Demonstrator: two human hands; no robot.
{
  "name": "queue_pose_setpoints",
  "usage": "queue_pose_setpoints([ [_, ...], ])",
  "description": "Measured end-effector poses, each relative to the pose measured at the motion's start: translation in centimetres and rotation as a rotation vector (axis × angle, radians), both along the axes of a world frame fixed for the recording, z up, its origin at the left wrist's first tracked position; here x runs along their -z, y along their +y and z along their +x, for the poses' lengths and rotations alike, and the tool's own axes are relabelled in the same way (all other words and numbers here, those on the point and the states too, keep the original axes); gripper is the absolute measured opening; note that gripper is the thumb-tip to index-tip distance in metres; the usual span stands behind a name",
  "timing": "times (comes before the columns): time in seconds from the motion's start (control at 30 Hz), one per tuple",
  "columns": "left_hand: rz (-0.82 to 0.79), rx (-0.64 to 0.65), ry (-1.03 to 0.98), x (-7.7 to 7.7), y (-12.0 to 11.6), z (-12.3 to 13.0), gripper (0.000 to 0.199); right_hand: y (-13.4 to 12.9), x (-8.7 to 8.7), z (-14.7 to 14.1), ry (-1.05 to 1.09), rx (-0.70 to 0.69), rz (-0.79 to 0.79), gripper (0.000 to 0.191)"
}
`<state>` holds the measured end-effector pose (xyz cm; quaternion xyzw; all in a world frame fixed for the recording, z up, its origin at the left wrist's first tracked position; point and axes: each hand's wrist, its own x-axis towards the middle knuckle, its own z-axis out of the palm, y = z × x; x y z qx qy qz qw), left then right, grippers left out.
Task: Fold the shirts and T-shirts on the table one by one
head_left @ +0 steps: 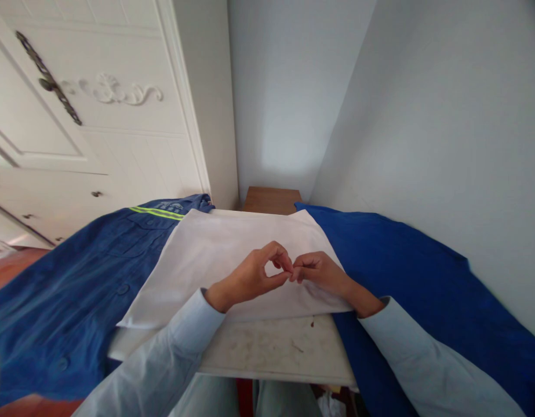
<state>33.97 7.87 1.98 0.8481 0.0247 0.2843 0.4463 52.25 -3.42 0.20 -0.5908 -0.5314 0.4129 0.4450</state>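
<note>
My left hand and my right hand meet above a white cloth that lies flat over the table. Thumb and forefinger of the left hand form a pinch, its tips touching the fingertips of the right. The right fingers are pressed together too. Whatever sits between the fingertips is too small to make out. A navy jacket with a yellow-green stripe and buttons lies left of the cloth. To the right spreads a plain bright blue cloth, hanging over the table's side.
The worn, stained white tabletop shows along the near edge, with small dark specks. A white cabinet stands at the left, and grey walls rise behind and to the right. A brown wooden surface lies beyond the table.
</note>
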Motion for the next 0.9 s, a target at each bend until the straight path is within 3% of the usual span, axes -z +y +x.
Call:
queue_pose_setpoints([
  [0.27,0.056,-0.020,0.142,0.7,0.0,0.1,0.013,-0.3,-0.1,0.3,-0.233,-0.003,0.021,0.022],
  [0.5,0.132,-0.044,0.174,1.2,-0.4,0.2,0.016,-0.2,-0.1,0.3,-0.287,-0.001,0.040,0.021],
  [0.9,0.139,-0.024,0.003,1.0,-0.7,0.2,0.003,0.2,-0.4,0.0,-0.057,0.025,0.009,0.022],
])
